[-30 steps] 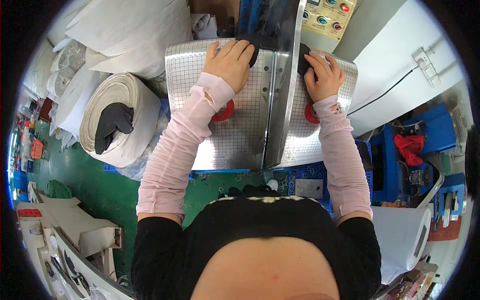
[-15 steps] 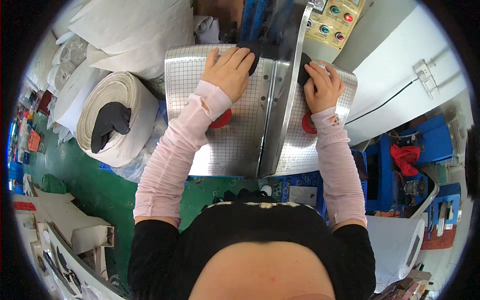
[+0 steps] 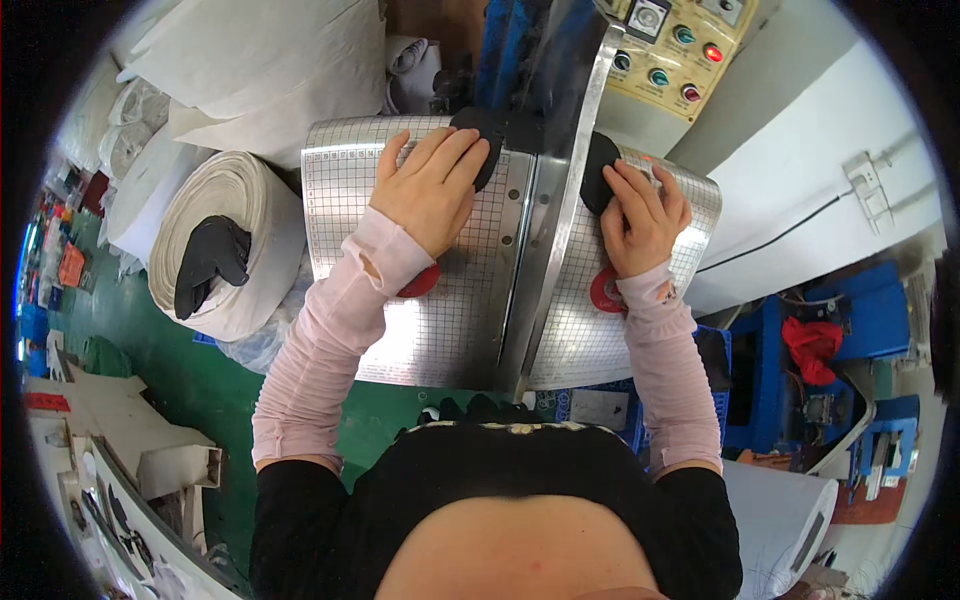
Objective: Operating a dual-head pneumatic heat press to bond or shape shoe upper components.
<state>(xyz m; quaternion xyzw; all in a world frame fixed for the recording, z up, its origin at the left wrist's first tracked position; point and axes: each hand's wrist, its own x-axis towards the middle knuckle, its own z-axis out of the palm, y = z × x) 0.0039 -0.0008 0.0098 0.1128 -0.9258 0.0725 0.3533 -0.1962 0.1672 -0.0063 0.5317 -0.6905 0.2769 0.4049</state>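
A black, soft-looking piece with rounded ends (image 3: pixel 512 130) lies across a shiny metal plate printed with a grid (image 3: pixel 450 335). An upright metal bar (image 3: pixel 566 215) hides its middle. My left hand (image 3: pixel 425 190) rests flat left of the bar, fingers stretched and their tips on the piece's left end. On the other side, my right hand (image 3: pixel 643 218) is palm down, fingers lightly bent and apart, fingertips at the edge of the right end (image 3: pixel 599 172). Red round marks on the plate, one left (image 3: pixel 420 282) and one right (image 3: pixel 606 290), show beside my wrists.
A yellow control panel (image 3: pixel 672 60) with knobs and a lit red button stands behind, at the right. To the left is a thick off-white roll (image 3: pixel 255 215) with a black folded piece (image 3: pixel 212 262) on it. A white wall with a cable (image 3: pixel 770 235) borders the right.
The whole view has shifted, so the plate, bar and panel sit lower in the picture. Both hands keep about the same places on the black piece.
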